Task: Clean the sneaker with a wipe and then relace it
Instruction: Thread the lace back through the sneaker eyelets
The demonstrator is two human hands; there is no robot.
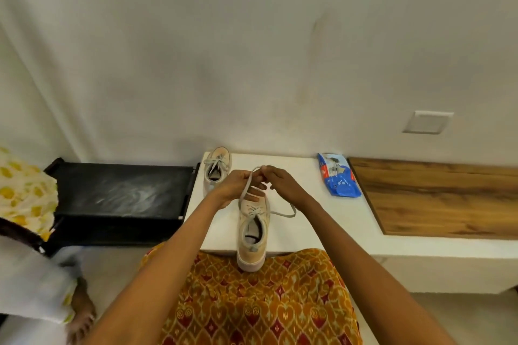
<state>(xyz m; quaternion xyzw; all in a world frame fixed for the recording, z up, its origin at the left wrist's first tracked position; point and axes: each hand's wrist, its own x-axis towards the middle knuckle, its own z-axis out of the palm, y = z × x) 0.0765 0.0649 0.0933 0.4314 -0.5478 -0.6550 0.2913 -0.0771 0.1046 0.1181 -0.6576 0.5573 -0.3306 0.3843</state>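
On the white ledge (308, 218) against the wall, a beige sneaker (253, 232) lies lengthwise, toe away from the person, heel and pale sole overhanging the near edge above a patterned orange garment (260, 305).

Left hand (234, 186): fingers curled, pinching the grey lace (246, 193) above the toe end of the shoe. The lace rises from the eyelets as a loop to the fingertips.

Right hand (280, 180): fingers curled, pinching the same lace at the top of the loop, touching or nearly touching the left hand. Which strand each hand has cannot be told. A further length of lace curves out over the ledge just to the right of the shoe. Lower eyelets show crossed lacing.

Second sneaker (217, 169): same colour, laced, at the far left corner of the ledge, toe toward the wall, apart from the first.

Blue wipe packet (337, 178): flat on the ledge to the right, near the wall, well apart from both shoes, just beside a wood panel (437, 199).

Left of the ledge: black bench (120, 199), lower level. Far left edge: another person's pale clothing and a bare foot (81, 314) on the floor.
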